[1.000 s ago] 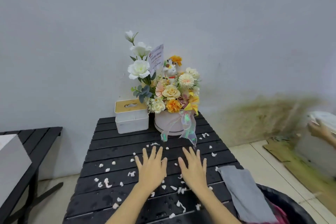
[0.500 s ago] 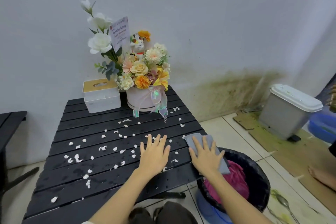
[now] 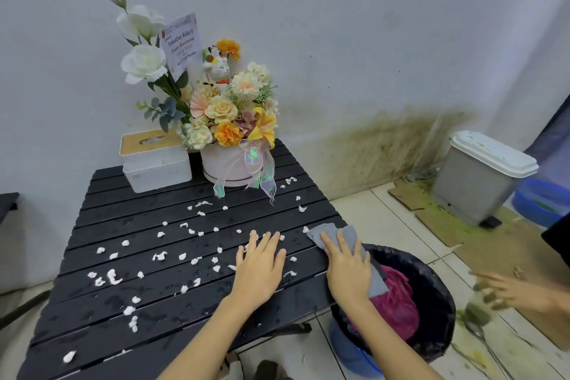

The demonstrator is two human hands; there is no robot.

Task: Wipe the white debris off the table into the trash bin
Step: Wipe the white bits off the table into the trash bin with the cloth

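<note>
There is one black slatted table (image 3: 154,318). On it lie many white debris pieces (image 3: 160,255), several dozen, too many and too small for an exact count. There is one grey cloth (image 3: 345,236), one white tissue box (image 3: 155,163) and one flower arrangement (image 3: 228,120), which carries one card (image 3: 182,43) and one cat figurine (image 3: 217,71). Two hands of the wearer are on the table: one left hand (image 3: 259,268) and one right hand (image 3: 347,271). A third hand (image 3: 509,290), blurred, shows at the right edge. On the floor there are two bins: one black-lined trash bin (image 3: 431,287) and one grey lidded bin (image 3: 481,176). There is also one blue basin (image 3: 543,200).
</note>
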